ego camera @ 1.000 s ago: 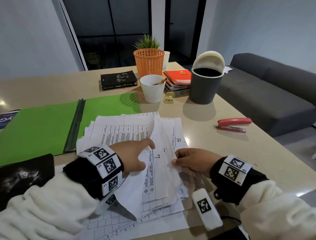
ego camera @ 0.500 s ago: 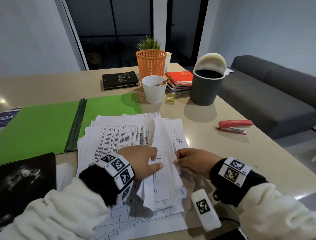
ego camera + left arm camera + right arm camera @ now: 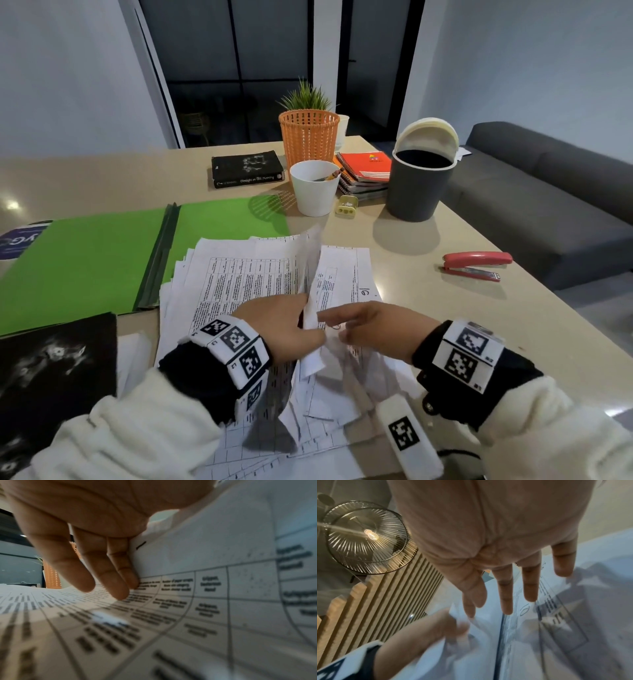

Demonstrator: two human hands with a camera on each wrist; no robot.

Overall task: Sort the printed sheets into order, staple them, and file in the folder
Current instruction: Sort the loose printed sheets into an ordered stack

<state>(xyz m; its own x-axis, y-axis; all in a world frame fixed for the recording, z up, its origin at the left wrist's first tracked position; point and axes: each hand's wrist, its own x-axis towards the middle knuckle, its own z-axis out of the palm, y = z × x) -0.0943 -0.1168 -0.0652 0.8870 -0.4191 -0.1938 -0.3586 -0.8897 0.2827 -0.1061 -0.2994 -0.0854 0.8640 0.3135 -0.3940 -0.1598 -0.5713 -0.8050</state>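
Observation:
A loose pile of printed sheets [image 3: 239, 281] lies on the table in front of me, partly over the open green folder [image 3: 85, 260]. My left hand [image 3: 305, 322] pinches a lifted sheet [image 3: 310, 270] that stands up from the middle of the pile. In the left wrist view its fingers [image 3: 109, 574] lie against that curved sheet [image 3: 205, 547]. My right hand [image 3: 334, 327] hovers just right of it with straight, spread fingers [image 3: 505, 588] over the pages and grips nothing. The red stapler [image 3: 476, 265] lies apart at the right.
Behind the pile stand a white cup of pencils [image 3: 314, 188], a yellow sharpener [image 3: 346, 205], a grey bin [image 3: 419, 185], an orange basket [image 3: 308, 137], notebooks [image 3: 366, 168] and a black book [image 3: 246, 169]. A black cover [image 3: 51, 377] lies at the near left. A grey sofa [image 3: 548, 205] runs along the table's right edge.
My left hand slid right across the pile and took the lifted sheet, which now stands steeper. My right hand released the sheet edge and spread its fingers.

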